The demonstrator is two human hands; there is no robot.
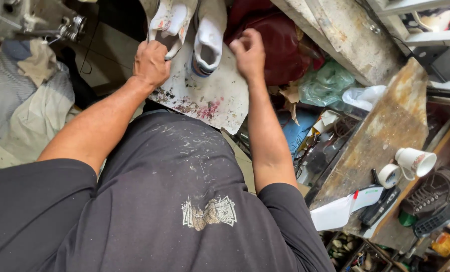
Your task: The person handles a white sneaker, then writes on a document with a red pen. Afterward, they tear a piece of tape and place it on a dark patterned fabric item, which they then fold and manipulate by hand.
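Fingers of the left hand [151,61] are curled into a fist around the edge of a white shoe upper [170,20], gripping it against a stained white board [210,98] that rests on the person's lap. Fingers of the right hand [248,53] are bent inward and loosely pinched; whether they grip anything cannot be told. Just beside that hand lies a white shoe [208,35], its long axis running away from the person, opening toward the top edge, blue-trimmed end pointing back at the body. On the worn wooden bench [386,136] at right, a white mug [415,161] lies tipped on its side, mouth facing right, contents not visible. Below it, a compartmented tray [351,249] holds small mixed bits.
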